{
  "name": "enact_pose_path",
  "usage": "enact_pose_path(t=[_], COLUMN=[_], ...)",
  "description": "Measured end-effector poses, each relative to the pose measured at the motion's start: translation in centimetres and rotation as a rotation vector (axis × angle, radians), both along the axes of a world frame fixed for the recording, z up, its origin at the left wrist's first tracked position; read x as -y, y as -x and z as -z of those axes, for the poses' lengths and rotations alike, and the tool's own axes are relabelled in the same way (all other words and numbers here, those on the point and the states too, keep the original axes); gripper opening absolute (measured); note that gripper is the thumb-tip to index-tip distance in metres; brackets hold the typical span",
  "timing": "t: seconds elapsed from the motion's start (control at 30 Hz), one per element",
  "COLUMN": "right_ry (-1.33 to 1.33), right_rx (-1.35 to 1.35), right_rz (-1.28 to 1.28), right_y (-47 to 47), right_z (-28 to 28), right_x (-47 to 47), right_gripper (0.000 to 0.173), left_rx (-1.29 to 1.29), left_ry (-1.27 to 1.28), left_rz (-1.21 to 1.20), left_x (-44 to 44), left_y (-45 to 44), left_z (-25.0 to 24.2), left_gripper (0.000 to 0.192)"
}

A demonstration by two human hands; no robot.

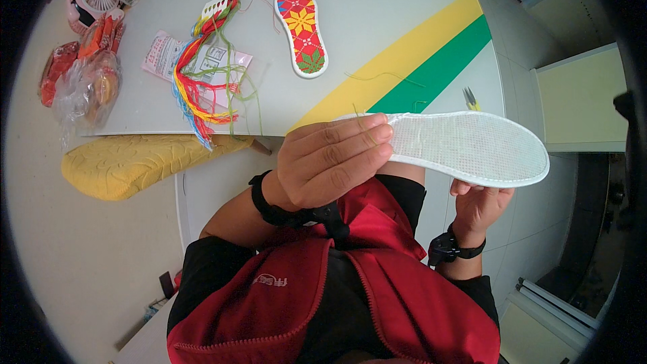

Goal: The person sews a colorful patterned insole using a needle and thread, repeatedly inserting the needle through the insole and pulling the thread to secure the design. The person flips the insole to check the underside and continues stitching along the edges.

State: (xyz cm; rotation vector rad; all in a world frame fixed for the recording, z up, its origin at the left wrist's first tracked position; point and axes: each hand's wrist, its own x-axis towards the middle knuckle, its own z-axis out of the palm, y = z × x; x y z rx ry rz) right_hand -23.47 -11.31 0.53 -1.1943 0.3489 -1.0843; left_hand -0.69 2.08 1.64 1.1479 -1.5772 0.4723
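Note:
A white mesh-faced insole (465, 144) is held out over the table's near edge, its plain side facing up. My left hand (336, 159) grips one end, fingers laid flat across the top. A thin green thread (360, 116) runs by those fingertips and over the fingers. My right hand (482, 207) is at the near edge of the wide end; its fingertips pass beneath the insole, so their hold is hidden. On the table lies a patterned insole (303, 28) with blue, yellow, red and green stitched motifs.
Embroidery threads (194, 81) hang from a white punched card (216, 6) over a printed packet (222, 60). Small snips (471, 98) lie beyond the insole. At left are a pink fan (93, 0) and bagged food (88, 86). A yellow cushioned seat (126, 167) sits below the table edge.

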Motion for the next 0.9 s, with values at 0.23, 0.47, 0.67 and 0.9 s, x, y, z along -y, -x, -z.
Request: enact_pose_path(t=[0.23, 0.47, 0.67, 0.9], right_ry=[0.029, 0.007, -0.049, -0.034], right_rx=[-0.032, 0.0, -0.019, -0.032], right_rz=[0.076, 0.036, 0.111, 0.146], right_y=[1.1, 3.2, 4.8, 4.8], right_z=[0.7, 1.9, 3.3, 3.2], right_x=[0.6, 2.0, 2.9, 3.0], right_gripper=[0.035, 0.036, 0.039, 0.042], left_rx=[-0.002, -0.006, -0.011, -0.02], left_ry=[-0.007, -0.006, 0.002, 0.005], left_rz=[0.022, 0.014, 0.027, 0.045], left_x=[-0.2, -0.5, -0.4, -0.6], left_y=[-0.1, -0.2, -0.3, -0.3], left_z=[0.0, 0.0, 0.0, 0.1], left_gripper=[0.02, 0.02, 0.02, 0.018])
